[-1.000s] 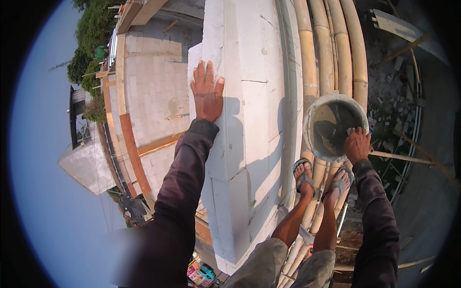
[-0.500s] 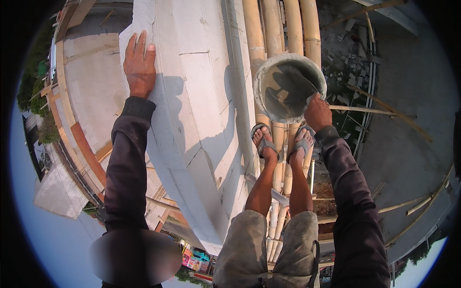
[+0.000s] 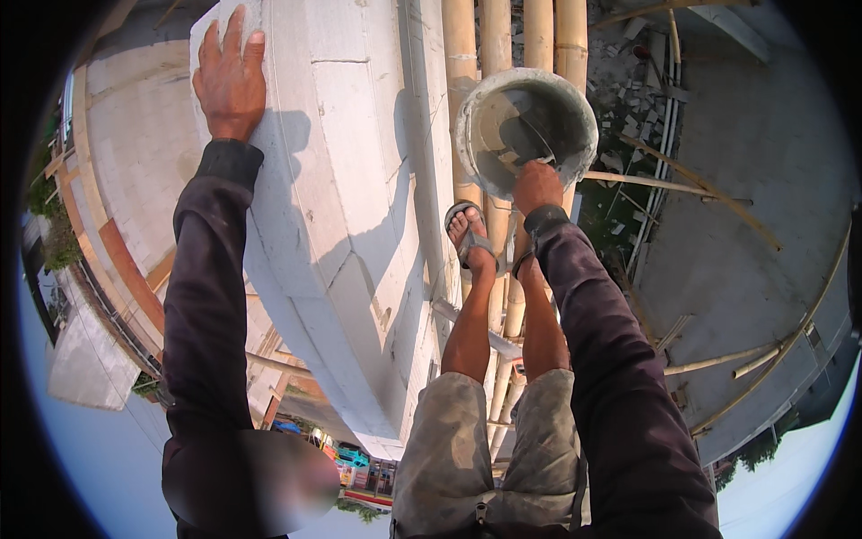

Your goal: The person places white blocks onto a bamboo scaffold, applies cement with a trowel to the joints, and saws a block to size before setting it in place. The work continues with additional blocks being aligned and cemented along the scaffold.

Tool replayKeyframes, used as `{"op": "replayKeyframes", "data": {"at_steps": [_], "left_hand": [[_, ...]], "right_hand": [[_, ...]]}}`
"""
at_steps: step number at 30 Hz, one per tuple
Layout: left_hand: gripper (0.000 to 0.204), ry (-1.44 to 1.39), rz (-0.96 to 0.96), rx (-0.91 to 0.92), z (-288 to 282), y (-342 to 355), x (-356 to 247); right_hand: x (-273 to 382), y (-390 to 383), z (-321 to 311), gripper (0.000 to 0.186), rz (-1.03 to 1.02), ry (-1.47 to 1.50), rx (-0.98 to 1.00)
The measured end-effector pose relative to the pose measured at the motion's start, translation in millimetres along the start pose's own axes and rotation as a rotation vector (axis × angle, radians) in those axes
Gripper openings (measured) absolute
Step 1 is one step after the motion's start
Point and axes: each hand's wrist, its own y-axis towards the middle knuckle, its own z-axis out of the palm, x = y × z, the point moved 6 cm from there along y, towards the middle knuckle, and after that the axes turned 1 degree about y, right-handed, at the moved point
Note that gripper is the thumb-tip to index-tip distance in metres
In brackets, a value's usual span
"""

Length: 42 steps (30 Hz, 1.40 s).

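Change: right hand (image 3: pixel 539 187) shifts from right rim of bucket (image 3: pixel 588 135) to near rim; work centres there.
Right fingers: curled (grip hidden, can't tell on what).
Left hand (image 3: pixel 232 90): fingers spread flat on wall (image 3: pixel 346 135).
Bucket: on bamboo poles (image 3: pixel 496 40).

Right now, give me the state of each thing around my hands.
Left hand: spread, resting on the block wall.
Right hand: curled at the bucket's near edge, grip hidden.
Block wall: partly sunlit, partly shaded.
Bucket: open-topped, grey mix inside.
Bamboo poles: side by side.
Left sandal: worn.
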Motion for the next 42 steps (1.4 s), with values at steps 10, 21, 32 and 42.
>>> {"op": "replayKeyframes", "data": {"at_steps": [10,21,32,42], "left_hand": [[0.056,0.197,0.165,-0.043,23,-27,27],[0.035,0.407,0.131,0.072,55,-39,59],[0.03,0.349,0.145,-0.043,30,-15,25],[0.032,0.485,0.391,-0.14,42,-33,39]], "right_hand": [[-16,-13,-54,0.02,-0.207,-0.042,-0.041],[28,41,-75,0.028,-0.275,-0.455,0.083],[-22,46,-67,0.027,-0.156,0.202,0.772],[-26,-22,-29,0.037,-0.322,0.201,0.19]]}}
